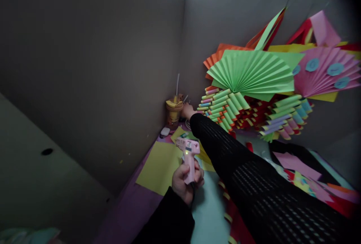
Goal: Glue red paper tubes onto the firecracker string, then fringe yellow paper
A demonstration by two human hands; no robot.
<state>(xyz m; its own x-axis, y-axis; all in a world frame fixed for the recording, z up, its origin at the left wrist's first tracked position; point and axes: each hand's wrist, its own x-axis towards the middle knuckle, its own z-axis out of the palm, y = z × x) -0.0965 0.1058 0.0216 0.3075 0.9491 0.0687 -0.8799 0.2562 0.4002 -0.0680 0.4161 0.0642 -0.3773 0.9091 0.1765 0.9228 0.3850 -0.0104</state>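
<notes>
My left hand is wrapped round the handle of a pink hot glue gun. A small light glows on the gun, and its nozzle points to the left. My right arm reaches far forward, and my right hand is in the back corner beside a brown cup. A straw stands up out of the cup. The fingers of my right hand are small, dim and partly hidden, so I cannot make out a hold. Under the glue gun lies a yellow paper sheet on the purple tabletop.
A white earbud case sits by the left partition. On the back partition hang a green paper fan, a pink paper fan and clusters of rolled paper tubes. Pink paper scraps lie at the right.
</notes>
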